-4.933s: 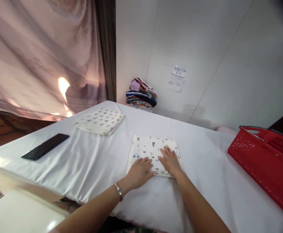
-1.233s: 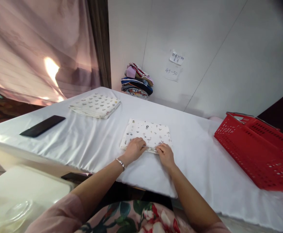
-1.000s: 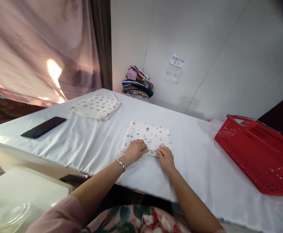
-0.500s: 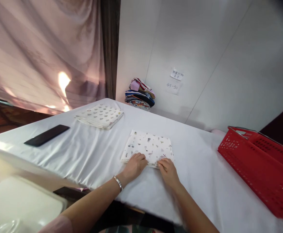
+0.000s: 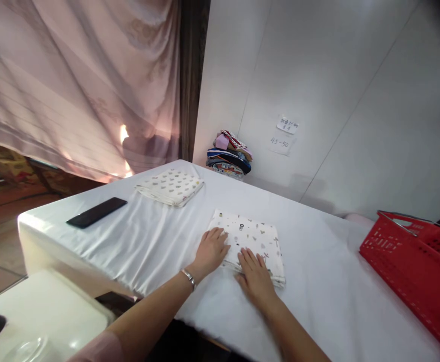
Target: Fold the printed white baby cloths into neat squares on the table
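Note:
A folded white cloth with small printed figures (image 5: 255, 237) lies on the white-covered table (image 5: 148, 241) in front of me. My left hand (image 5: 211, 249) rests flat on its near left corner, fingers stretched out; a silver bracelet sits on that wrist. Flat on the cloth's near edge lies my right hand (image 5: 255, 274), fingers spread. Neither hand grips anything.
A second folded printed cloth (image 5: 170, 186) lies at the far left of the table, with a black phone (image 5: 96, 212) nearer the left edge. A red plastic basket (image 5: 416, 271) stands at the right. A pile of coloured clothes (image 5: 229, 153) sits against the wall. Pink curtain hangs left.
My hands went from flat on the cloth to pinching its near edge, and now lie flat on it again. The view has shifted, with the cloth turned slightly on the table.

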`<state>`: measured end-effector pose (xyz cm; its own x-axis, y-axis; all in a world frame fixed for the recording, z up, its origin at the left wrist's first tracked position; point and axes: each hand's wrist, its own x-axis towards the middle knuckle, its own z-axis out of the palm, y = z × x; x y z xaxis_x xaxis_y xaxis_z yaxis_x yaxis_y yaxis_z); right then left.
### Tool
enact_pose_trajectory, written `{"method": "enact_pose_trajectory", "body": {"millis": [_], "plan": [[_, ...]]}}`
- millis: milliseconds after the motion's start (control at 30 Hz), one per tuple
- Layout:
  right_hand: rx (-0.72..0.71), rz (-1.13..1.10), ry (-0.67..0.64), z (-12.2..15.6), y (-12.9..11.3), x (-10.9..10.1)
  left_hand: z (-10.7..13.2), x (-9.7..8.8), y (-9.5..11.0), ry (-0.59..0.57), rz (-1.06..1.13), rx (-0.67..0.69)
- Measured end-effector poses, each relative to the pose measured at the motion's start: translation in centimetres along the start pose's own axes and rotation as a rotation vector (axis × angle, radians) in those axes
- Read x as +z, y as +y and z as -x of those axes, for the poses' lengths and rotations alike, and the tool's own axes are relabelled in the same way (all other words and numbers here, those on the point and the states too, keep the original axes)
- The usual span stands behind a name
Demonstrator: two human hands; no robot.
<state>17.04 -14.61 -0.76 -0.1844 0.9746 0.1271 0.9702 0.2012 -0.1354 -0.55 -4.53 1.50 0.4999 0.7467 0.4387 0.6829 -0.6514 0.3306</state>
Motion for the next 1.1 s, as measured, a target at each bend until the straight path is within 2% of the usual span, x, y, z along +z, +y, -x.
{"method": "enact_pose_trajectory", "body": {"millis": [67,167,267,367,500,600,700,800,900,1100], "plan": [[0.024,-0.063,-0.053,-0.1,-0.1,-0.5,0.2,0.9,-0.6,-0.042,-0.094,-0.075],[0.095,-0.228,-0.134,-0.9,0.3,-1.8,0.8,1.8,-0.9,-0.086,-0.160,-0.099],[0.202,-0.302,-0.100,-2.7,2.0,-3.2,1.1,1.8,-0.7,-0.100,-0.182,-0.098],[0.332,-0.164,-0.027,-4.3,4.7,-3.7,1.1,1.4,-0.6,-0.121,-0.178,-0.095],[0.482,-0.001,-0.127,-4.9,7.7,-2.3,1.2,1.1,-0.7,-0.140,-0.151,-0.092],[0.495,0.042,-0.150,-4.6,8.3,-1.1,0.9,0.7,-0.7,-0.209,-0.106,-0.127],[0.477,0.037,-0.125,-4.4,8.3,-0.8,-0.4,0.0,-0.6,-0.315,-0.052,-0.187],[0.453,0.008,-0.084,-4.3,8.3,-0.9,-2.3,-0.2,-0.7,-0.285,-0.061,-0.225],[0.446,0.004,-0.062,-4.3,8.5,-0.8,-3.5,0.5,-1.2,-0.259,-0.077,-0.272],[0.434,0.014,-0.051,-4.3,8.8,-0.4,-3.1,1.8,-2.2,-0.297,-0.057,-0.302]]}}
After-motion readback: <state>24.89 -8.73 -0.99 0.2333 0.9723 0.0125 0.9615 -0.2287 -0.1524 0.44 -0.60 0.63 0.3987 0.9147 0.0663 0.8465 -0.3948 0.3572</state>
